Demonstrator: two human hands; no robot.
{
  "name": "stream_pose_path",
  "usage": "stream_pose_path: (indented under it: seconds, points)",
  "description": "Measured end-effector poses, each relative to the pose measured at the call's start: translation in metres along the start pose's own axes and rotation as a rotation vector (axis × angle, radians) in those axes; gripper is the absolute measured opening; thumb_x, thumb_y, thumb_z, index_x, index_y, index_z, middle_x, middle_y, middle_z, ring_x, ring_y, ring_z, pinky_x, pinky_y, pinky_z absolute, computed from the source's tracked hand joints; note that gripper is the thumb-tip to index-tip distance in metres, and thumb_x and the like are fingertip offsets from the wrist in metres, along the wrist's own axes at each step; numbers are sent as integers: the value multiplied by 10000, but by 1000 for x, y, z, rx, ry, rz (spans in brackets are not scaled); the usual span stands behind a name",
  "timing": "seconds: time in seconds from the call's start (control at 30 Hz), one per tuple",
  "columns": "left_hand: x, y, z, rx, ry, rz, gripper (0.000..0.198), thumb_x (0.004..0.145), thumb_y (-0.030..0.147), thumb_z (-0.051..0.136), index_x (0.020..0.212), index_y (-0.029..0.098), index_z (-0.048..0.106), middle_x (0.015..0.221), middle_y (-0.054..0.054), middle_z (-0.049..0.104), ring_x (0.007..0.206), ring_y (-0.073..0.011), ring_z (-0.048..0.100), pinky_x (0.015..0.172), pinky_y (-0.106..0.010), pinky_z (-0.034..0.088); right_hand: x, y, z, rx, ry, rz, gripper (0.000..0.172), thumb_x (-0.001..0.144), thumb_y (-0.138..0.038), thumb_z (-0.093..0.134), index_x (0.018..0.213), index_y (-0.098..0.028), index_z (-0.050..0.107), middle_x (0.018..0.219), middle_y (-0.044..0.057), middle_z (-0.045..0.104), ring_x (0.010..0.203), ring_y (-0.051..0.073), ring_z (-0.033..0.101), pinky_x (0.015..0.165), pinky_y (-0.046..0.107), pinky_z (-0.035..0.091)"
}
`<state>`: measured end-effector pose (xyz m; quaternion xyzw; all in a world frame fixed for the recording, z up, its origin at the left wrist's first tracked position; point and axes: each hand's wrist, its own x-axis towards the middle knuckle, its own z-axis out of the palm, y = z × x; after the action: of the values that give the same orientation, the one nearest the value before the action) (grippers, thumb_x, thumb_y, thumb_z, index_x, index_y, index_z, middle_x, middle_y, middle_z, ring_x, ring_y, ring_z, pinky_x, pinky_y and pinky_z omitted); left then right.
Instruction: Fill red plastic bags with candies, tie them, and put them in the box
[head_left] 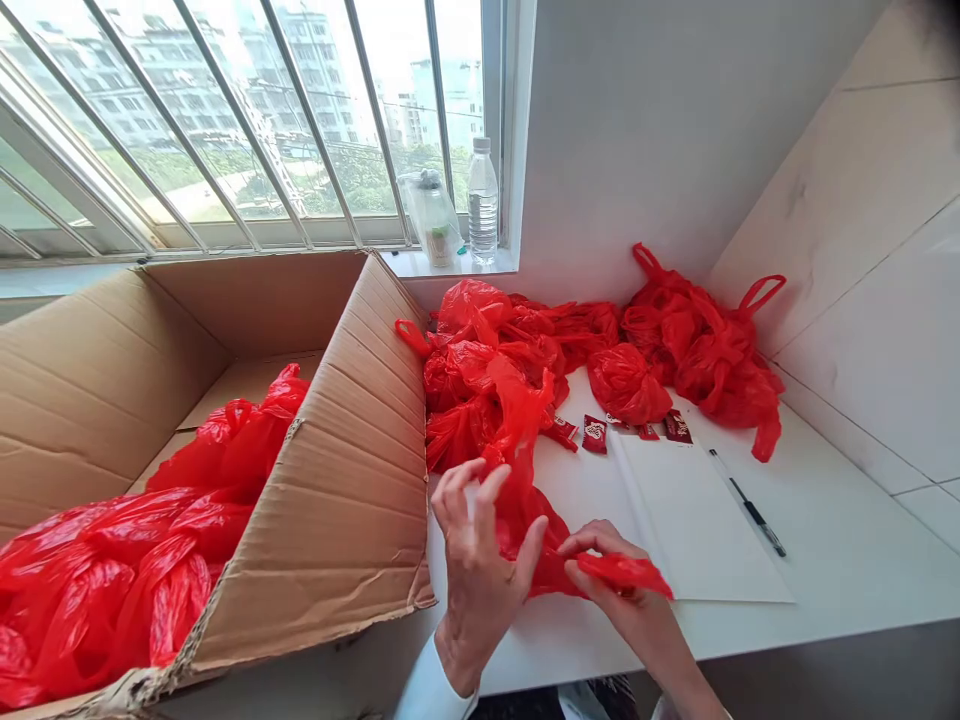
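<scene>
A thin red plastic bag (536,520) lies stretched over the white table in front of me. My right hand (619,590) pinches its near end between thumb and fingers, and a flap of it sticks out to the right. Over the bag's left side my left hand (484,560) is raised with fingers spread, gripping nothing. Just beyond, more red plastic bags (487,350) are heaped against the wall, some bunched up full. Small dark red packets (595,435) lie between that heap and a white sheet or pad (705,520).
An open cardboard box (337,500) at left holds several red bags (150,560). A black pen (757,515) lies right of the pad. On the sill of the barred window stand a clear bottle (483,205) and a bagged container (435,225). A tiled wall (862,300) bounds the right.
</scene>
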<state>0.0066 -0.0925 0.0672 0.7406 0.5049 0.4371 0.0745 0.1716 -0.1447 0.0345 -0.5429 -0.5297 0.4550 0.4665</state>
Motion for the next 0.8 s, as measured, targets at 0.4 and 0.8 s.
stream_pose_path:
  seconds: [0.4, 0.8]
  points:
    - [-5, -18, -9, -159, -221, -298, 408, 770, -1, 426, 1084, 221, 564, 1035, -36, 570, 914, -178, 591, 840, -351, 511, 3, -19, -16, -552, -334, -402, 448, 947, -460, 431, 1301, -210, 543, 1096, 99, 641, 988, 241, 500, 877, 427, 464]
    - [-2, 18, -72, 166, -135, 86, 303, 829, 79, 572, 1124, 149, 559, 1264, -151, 427, 1138, -272, 493, 907, -421, 489, 2, -33, -36, -886, 48, -349, 396, 937, -288, 489, 586, -215, 657, 1064, 36, 691, 1071, 261, 460, 938, 451, 407]
